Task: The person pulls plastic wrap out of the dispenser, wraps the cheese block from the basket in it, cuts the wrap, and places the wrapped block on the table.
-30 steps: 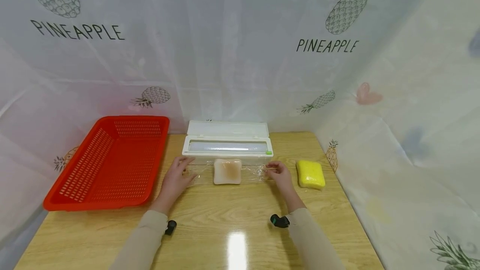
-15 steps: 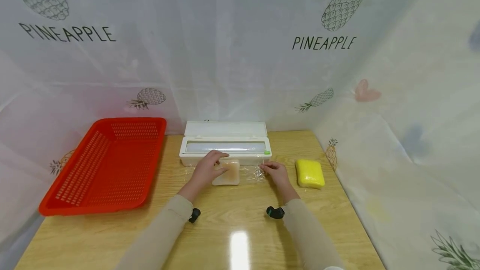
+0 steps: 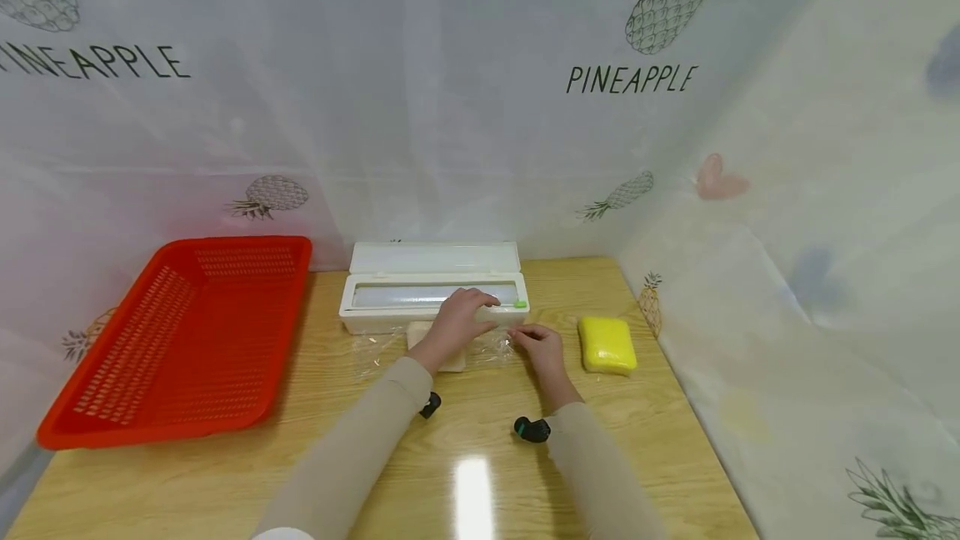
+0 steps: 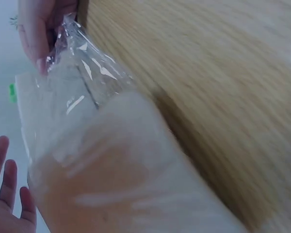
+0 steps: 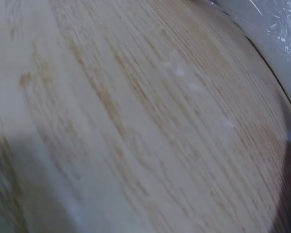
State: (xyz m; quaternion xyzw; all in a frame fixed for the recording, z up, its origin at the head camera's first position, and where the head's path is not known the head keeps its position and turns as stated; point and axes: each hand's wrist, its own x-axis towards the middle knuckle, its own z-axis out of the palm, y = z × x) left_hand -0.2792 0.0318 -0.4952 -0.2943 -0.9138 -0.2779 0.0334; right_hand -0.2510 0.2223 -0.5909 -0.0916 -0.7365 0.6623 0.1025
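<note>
A slice of toast bread point(image 4: 111, 165) lies on the table, covered by clear plastic wrap point(image 4: 99, 73) that extends past it on both sides. My left hand point(image 3: 453, 325) reaches across above the bread, hiding much of it in the head view. Its fingers point(image 4: 8, 182) are spread and hold nothing. Just to the right, my right hand point(image 3: 542, 350) pinches the bunched right end of the wrap. Directly behind stands the white wrap dispenser point(image 3: 435, 322), lid raised, with a roll inside and a green slider point(image 3: 521, 304) at its right.
A red plastic basket point(image 3: 258, 407) stands at the left of the wooden table point(image 3: 390, 457). To the right of my right hand sits a yellow square bundle point(image 3: 607, 345) with a shiny surface. A printed cloth point(image 3: 450, 107) hangs behind the table.
My left hand has moved from the wrap's left end rightward over the bread, toward my right hand. The right hand keeps its pinch on the wrap, which looks more gathered there.
</note>
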